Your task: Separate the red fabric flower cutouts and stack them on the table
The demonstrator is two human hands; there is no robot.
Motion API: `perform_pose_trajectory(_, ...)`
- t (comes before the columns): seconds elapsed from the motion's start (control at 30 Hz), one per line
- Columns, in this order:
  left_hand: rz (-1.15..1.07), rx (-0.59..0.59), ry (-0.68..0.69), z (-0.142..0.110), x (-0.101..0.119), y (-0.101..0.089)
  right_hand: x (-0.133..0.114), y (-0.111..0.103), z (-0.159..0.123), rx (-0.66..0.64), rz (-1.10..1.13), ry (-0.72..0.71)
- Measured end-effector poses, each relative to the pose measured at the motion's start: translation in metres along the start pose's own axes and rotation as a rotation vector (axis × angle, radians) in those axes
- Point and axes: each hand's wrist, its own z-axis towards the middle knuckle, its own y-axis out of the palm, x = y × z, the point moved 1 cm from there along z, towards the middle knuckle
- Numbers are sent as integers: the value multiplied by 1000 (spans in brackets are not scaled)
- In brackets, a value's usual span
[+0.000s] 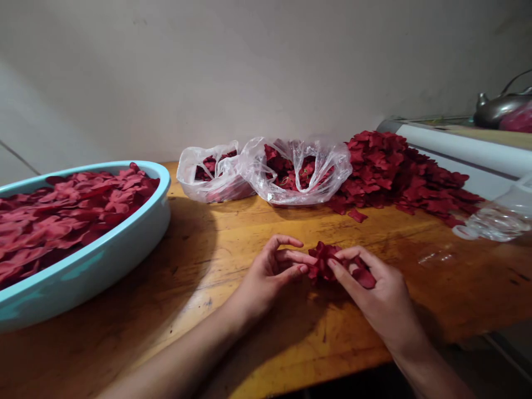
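Observation:
A dark red artificial flower point(322, 261) made of layered cloth-like petals is low over the wooden table, between my two hands. My left hand point(272, 266) comes at it from the left, its thumb and a fingertip closed at the flower's edge while the index finger is raised and bent. From the right, my right hand point(374, 282) pinches the flower between thumb and forefinger. A loose red petal piece point(363, 275) is tucked in the curled fingers of that hand. The flower's underside is hidden.
A light-blue basin point(124, 244) full of red petals stands at left. Two clear plastic bags point(216, 191), point(297, 194) with red pieces sit near the wall. Beside them rises a petal pile point(386, 172). A clear plastic container point(499, 219) lies at right; a metal kettle point(499, 111) is behind.

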Motion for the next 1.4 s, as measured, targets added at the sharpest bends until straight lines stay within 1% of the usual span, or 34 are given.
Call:
perform_pose_trajectory(0.07,7,-4,-2,-1,0,0,-1,-4,0,70,-10,21)
perform_pose_trajectory(0.17,25,55,32,-1,-1,0,-1,-6,0,149,27,39)
perform_pose_trajectory(0.23,89,107,83,-1,0,-2,1,-5,2,156,31,49)
perform_pose_trajectory(0.27,156,131,111,-1,1,-3,3,-4,2,131,16,60)
perform_pose_trajectory(0.3,250,154,133,0,2,-5,4,-3,3,90,0,73)
perform_pose_trajectory(0.37,508,183,148,1,3,-10,7,-1,4,-10,5,87)
perform_pose_trajectory(0.43,793,187,158,2,3,-14,8,-2,4,-87,80,71)
perform_pose_trajectory(0.5,1047,196,209,2,4,-16,9,-5,2,-131,140,49)
perform_pose_trajectory(0.57,1199,221,283,1,5,-15,10,-8,1,-141,122,29)
perform_pose_trajectory(0.6,1223,234,313,0,5,-14,11,-9,1,-139,98,18)
perform_pose_trajectory(0.67,1175,243,350,-4,7,-11,9,-7,3,-132,81,-6)
perform_pose_trajectory(0.73,1059,225,357,-7,8,-7,6,-1,6,-174,143,8)
perform_pose_trajectory(0.83,818,155,271,-8,9,-5,-4,12,13,-284,293,70)
perform_pose_trajectory(0.93,644,85,186,-7,10,-4,-13,19,23,-362,347,104)
perform_pose_trajectory(1.0,604,71,180,-6,10,-5,-15,19,31,-381,335,112)
perform_pose_trajectory(1.07,606,66,188,-6,11,-5,-15,18,36,-379,296,82)
perform_pose_trajectory(1.13,618,83,198,-5,10,-5,-13,20,38,-383,254,14)
perform_pose_trajectory(1.2,601,144,196,-4,9,-7,-10,23,36,-391,223,-41)
perform_pose_trajectory(1.3,600,252,191,-2,9,-9,-6,28,31,-387,170,-84)
perform_pose_trajectory(1.4,675,297,198,-2,10,-9,-4,28,29,-393,182,-95)
